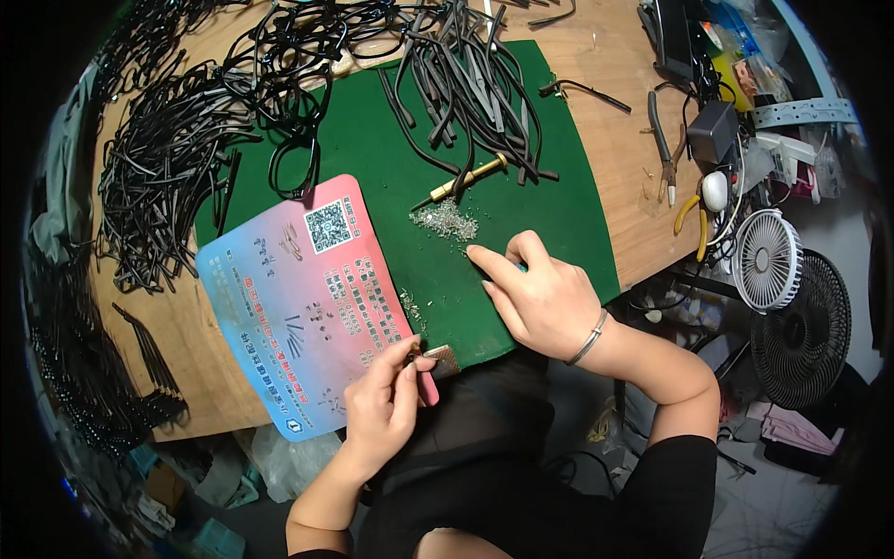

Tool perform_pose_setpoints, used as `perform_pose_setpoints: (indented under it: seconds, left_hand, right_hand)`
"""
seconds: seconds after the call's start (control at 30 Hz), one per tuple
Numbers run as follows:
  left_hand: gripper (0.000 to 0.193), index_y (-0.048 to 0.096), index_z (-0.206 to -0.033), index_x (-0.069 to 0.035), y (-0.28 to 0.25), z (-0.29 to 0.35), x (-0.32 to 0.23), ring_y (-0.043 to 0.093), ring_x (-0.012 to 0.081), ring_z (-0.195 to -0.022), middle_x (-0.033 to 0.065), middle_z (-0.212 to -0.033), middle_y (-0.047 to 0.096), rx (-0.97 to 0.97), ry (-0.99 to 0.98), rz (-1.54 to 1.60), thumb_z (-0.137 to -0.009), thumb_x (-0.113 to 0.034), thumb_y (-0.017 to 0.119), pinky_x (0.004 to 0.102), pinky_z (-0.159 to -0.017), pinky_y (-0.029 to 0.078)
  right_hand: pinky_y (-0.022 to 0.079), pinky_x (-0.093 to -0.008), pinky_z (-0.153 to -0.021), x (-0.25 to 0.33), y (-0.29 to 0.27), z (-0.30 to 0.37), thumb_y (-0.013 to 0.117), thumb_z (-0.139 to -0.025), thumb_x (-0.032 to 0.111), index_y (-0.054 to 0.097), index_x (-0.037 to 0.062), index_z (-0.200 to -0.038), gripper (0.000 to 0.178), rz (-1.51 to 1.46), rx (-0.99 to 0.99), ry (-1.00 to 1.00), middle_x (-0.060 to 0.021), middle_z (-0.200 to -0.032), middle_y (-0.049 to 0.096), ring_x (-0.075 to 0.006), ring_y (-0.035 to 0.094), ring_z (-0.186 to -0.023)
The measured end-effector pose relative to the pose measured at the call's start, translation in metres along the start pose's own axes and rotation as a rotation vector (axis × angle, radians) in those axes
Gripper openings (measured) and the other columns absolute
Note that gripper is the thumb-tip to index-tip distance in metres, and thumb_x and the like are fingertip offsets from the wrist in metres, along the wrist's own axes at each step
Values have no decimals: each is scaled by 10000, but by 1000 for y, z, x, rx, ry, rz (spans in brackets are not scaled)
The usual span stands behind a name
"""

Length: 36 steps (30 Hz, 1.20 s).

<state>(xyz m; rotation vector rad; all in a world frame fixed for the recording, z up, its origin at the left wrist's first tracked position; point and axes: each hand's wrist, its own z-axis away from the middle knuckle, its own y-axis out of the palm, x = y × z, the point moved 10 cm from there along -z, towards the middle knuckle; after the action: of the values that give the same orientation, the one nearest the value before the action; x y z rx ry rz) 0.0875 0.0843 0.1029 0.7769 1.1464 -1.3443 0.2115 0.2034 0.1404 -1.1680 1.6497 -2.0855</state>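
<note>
My right hand (552,303) reaches its index finger to the near edge of a loose pile of tiny silvery screws (445,222) on the green mat (549,121). Its other fingers are curled, and a small blue bit of something shows among them; the rest is hidden. At the mat's front edge my left hand (384,401) is closed in a pinch on something small I cannot make out. Beside it lie a small textured block (445,358) and a few scattered small parts (412,307). A brass-coloured screwdriver (470,179) rests just behind the screw pile.
A pink and blue printed sheet (270,317) covers the mat's left part. Dark spectacle temples (470,79) lie at the back, more (172,177) at left, with black spectacle frames (298,130) between. Pliers (663,149), yellow-handled cutters (691,219) and a white fan (767,261) are at right.
</note>
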Motion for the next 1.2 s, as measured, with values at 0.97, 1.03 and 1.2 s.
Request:
perform_pose_setpoints:
  seconds: [0.97, 1.03, 1.2]
  left_hand:
    - [238, 543, -1113, 44, -11, -6, 6, 629, 109, -669, 108, -875, 678, -131, -19, -22, -881, 24, 493, 234, -597, 507]
    - [227, 564, -1082, 43, -13, -5, -7, 669, 164, -736, 140, -878, 672, -218, 150, -162, -860, 39, 515, 259, -647, 522]
    - [229, 564, -1077, 45, -10, -1, -17, 679, 209, -730, 156, -891, 670, -301, 252, -289, -851, 43, 527, 286, -636, 533]
  right_hand:
    - [523, -335, -546, 61, 27, 13, 552, -838, 105, 516, 81, -1098, 264, -482, 334, -112, -142, -837, 498, -282, 575, -628]
    - [516, -329, -545, 66, 32, 11, 546, -841, 97, 513, 83, -1120, 282, -471, 356, -129, -134, -831, 492, -266, 566, -626]
    - [506, -334, -555, 63, 38, 12, 531, -848, 86, 511, 112, -1185, 338, -475, 394, -82, -122, -870, 478, -255, 553, -616]
